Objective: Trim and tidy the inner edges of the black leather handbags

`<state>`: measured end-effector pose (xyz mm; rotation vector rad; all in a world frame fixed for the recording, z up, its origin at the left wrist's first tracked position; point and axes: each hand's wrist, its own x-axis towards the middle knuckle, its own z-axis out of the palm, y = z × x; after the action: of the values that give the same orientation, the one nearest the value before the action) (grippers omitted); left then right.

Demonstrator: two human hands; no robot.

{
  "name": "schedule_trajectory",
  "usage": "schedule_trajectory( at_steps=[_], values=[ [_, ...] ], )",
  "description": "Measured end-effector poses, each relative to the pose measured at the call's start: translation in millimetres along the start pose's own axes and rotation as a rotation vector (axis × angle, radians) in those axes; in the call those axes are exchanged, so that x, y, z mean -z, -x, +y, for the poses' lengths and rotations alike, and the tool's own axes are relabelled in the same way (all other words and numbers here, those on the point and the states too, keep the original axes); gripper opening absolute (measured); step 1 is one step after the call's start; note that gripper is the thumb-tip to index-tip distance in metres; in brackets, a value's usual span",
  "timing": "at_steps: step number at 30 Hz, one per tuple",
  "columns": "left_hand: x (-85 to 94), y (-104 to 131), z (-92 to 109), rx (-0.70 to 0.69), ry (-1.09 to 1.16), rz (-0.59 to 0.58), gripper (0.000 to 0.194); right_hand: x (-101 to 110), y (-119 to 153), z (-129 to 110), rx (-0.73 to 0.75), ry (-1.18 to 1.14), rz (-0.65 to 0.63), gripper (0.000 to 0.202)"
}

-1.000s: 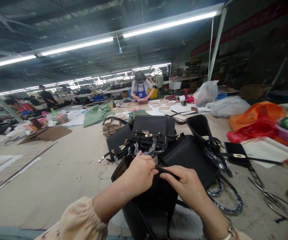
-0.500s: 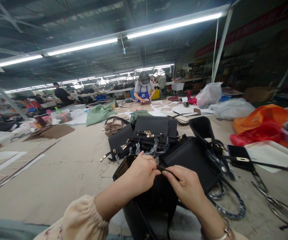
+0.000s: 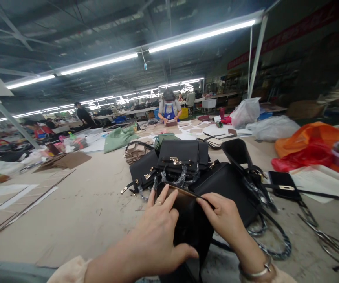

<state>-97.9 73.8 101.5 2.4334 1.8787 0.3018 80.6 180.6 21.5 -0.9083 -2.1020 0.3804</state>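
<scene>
A black handbag (image 3: 191, 224) stands tilted in front of me, its mouth showing a brown inside. My right hand (image 3: 224, 214) pinches the bag's upper edge between thumb and fingers. Spread fingers of my left hand (image 3: 160, 226) lie against the near left side of the bag, thumb held apart; a ring is on one finger. Just beyond sit more black handbags (image 3: 179, 151) with gold clasps and plastic-wrapped handles. Another black bag (image 3: 225, 184) lies to the right, beside a wrapped loop handle (image 3: 285, 245).
On the right are a black phone-like slab (image 3: 284, 182), scissors (image 3: 324, 236), and orange and red plastic bags (image 3: 307, 141). Brown card strips (image 3: 24, 200) lie left. A stack of tan pieces (image 3: 136, 152) stands behind the bags. Across the table a person in a blue apron (image 3: 169, 110) works.
My left hand has let go of the bag's edge, opened and moved down and left across the bag. My right hand keeps its pinch. The bag has turned, showing more brown inside.
</scene>
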Motion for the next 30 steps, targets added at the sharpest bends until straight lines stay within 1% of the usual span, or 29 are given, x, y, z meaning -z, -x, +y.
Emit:
schedule_trajectory(
  at_steps=[2,4,6,10,11,12,14,15,17,18,19,20,21,24,25,26,27,30],
  values=[
    [2.5,3,4,-0.019,-0.001,-0.030,0.055,1,1,1,0.005,0.016,0.000,0.026],
    [5.8,7,3,0.020,-0.004,-0.088,0.049,3,2,2,0.015,0.045,-0.003,0.028],
    [10.0,11,-1,0.081,-0.004,-0.165,0.042,9,2,5,0.012,0.085,0.005,0.029],
    [19.4,25,-12,0.135,-0.053,-0.258,0.047,25,5,14,-0.037,0.124,0.008,0.026],
    [21.3,28,-15,0.142,-0.077,-0.276,0.043,29,5,16,-0.042,0.117,-0.011,0.025],
    [22.9,30,-16,0.151,-0.099,-0.298,0.034,31,6,17,-0.042,0.107,-0.034,0.025],
    [24.4,32,-18,0.169,-0.126,-0.349,0.013,33,6,17,-0.043,0.090,-0.073,0.024],
    [24.3,32,-18,0.176,-0.132,-0.370,0.009,33,7,16,-0.047,0.084,-0.084,0.024],
    [22.4,30,-17,0.170,-0.128,-0.397,0.018,31,6,15,-0.056,0.071,-0.092,0.023],
    [20.7,29,-17,0.158,-0.124,-0.394,0.019,30,6,14,-0.055,0.063,-0.093,0.023],
    [18.8,27,-17,0.144,-0.126,-0.376,0.016,29,6,13,-0.050,0.054,-0.092,0.023],
    [16.9,25,-18,0.124,-0.138,-0.346,0.010,28,6,12,-0.044,0.045,-0.091,0.024],
    [15.1,23,-17,0.101,-0.159,-0.309,0.011,28,6,11,-0.038,0.039,-0.091,0.025],
    [12.9,15,-11,0.005,-0.249,-0.230,0.051,27,6,8,-0.043,0.037,-0.099,0.025],
    [13.4,13,-6,-0.034,-0.266,-0.226,0.057,27,6,8,-0.047,0.039,-0.102,0.024],
    [14.2,10,0,-0.075,-0.269,-0.234,0.057,27,6,7,-0.050,0.041,-0.103,0.024],
    [15.0,7,6,-0.121,-0.259,-0.257,0.052,26,5,7,-0.053,0.045,-0.102,0.024],
    [15.0,-2,21,-0.247,-0.201,-0.394,0.028,25,5,8,-0.056,0.060,-0.105,0.023]
  ],
)
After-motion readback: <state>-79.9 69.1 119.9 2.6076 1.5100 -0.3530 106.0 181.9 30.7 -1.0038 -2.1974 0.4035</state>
